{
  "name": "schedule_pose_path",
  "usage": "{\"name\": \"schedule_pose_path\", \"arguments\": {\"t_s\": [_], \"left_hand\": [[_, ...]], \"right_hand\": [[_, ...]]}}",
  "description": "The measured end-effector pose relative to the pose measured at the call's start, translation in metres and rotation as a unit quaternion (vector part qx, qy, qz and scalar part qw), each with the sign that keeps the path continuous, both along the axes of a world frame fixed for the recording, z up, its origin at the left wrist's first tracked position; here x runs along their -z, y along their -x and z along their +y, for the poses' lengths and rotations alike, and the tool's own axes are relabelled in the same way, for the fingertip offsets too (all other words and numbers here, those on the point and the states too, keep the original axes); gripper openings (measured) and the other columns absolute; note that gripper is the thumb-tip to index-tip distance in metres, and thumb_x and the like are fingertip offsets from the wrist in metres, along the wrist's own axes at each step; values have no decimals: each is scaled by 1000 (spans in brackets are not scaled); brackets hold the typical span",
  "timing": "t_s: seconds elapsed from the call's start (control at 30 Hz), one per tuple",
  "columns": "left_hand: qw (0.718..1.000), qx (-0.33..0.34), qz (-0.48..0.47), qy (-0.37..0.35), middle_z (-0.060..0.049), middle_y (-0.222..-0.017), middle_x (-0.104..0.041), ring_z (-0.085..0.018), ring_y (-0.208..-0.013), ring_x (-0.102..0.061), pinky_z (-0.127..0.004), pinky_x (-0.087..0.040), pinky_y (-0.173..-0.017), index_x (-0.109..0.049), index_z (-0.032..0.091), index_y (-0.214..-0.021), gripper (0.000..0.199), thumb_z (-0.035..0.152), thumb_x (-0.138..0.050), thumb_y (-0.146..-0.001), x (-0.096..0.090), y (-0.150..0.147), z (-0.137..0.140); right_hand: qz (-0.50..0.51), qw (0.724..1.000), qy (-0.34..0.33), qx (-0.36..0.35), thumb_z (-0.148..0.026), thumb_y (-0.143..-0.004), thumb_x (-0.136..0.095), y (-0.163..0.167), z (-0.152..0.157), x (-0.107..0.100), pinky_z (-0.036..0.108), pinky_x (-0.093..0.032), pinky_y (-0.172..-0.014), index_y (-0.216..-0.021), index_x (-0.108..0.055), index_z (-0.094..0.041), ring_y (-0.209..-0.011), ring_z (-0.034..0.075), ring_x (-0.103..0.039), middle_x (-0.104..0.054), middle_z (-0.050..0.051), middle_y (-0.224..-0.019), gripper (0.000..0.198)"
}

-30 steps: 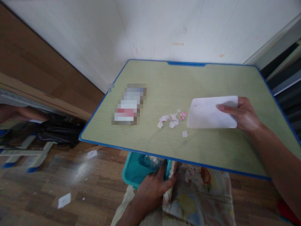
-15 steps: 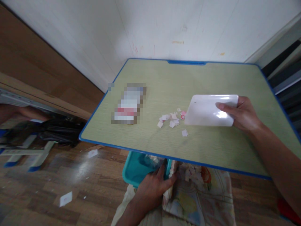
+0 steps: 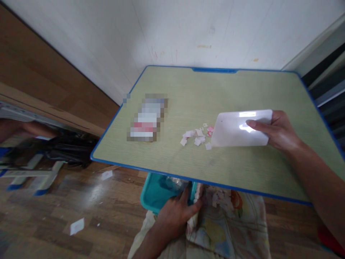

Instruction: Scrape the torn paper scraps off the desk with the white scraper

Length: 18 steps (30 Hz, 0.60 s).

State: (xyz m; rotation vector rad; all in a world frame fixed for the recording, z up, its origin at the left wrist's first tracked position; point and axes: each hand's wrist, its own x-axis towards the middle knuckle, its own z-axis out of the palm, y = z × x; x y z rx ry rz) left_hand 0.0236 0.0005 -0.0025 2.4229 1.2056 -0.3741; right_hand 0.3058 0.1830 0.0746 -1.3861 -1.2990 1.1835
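My right hand (image 3: 283, 131) grips a white plastic scraper (image 3: 234, 131), a flat trapezoid plate with its thumb on the upper face. Its left edge is beside a small heap of paper scraps (image 3: 199, 136) on the green table (image 3: 237, 90). Most scraps are white and one is pink. Below the table's front edge, my left hand (image 3: 175, 212) is closed over the rim of a teal basin (image 3: 153, 196) and the edge of a printed cloth (image 3: 212, 230). Part of the basin is hidden under the table, and something clear and crinkled lies in it.
A blurred-out flat item (image 3: 147, 118) lies on the table's left side. Paper pieces (image 3: 77, 226) are scattered on the wooden floor. More scraps (image 3: 222, 199) rest on the cloth. Another person's limb (image 3: 32, 127) shows at far left, near a black bag (image 3: 72, 151).
The scraper has tilted and shifted slightly toward the front. A lone scrap near its lower corner has moved back and left, closer to the heap. My left hand stays in place.
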Motion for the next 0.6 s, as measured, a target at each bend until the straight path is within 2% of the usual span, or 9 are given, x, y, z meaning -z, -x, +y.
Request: {"name": "schedule_pose_path", "arguments": {"t_s": [0.3, 0.4, 0.6], "left_hand": [[1000, -3, -18, 0, -17, -126, -22, -26, -78, -53, -36, -43, -59, -22, 32, -120, 61, 7, -45, -69, -1, 0, 1], [1000, 0, -26, -2, -17, -124, -25, -26, -80, -52, -36, -43, -60, -20, 32, -121, 63, 8, -46, -69, -1, 1, 0], [1000, 2, -26, -12, -18, -123, -26, -25, -78, -53, -36, -43, -60, -22, 31, -122, 60, 7, -44, -72, 0, 1, 0]], "right_hand": [[-57, 998, -15, -20, -21, -50, -70, -12, -1, -7, 17, -35, -32, -57, -62, -17, -37, 7, -48, -58, -3, -49, 11], [-79, 996, -46, -2, -21, -50, -69, -16, -2, -9, 16, -35, -31, -57, -62, -18, -37, 7, -47, -57, -4, -48, 11], [-74, 997, 3, -29, -22, -48, -70, -23, -5, -14, 17, -34, -30, -54, -62, -19, -35, 8, -48, -57, -4, -46, 11]]}}
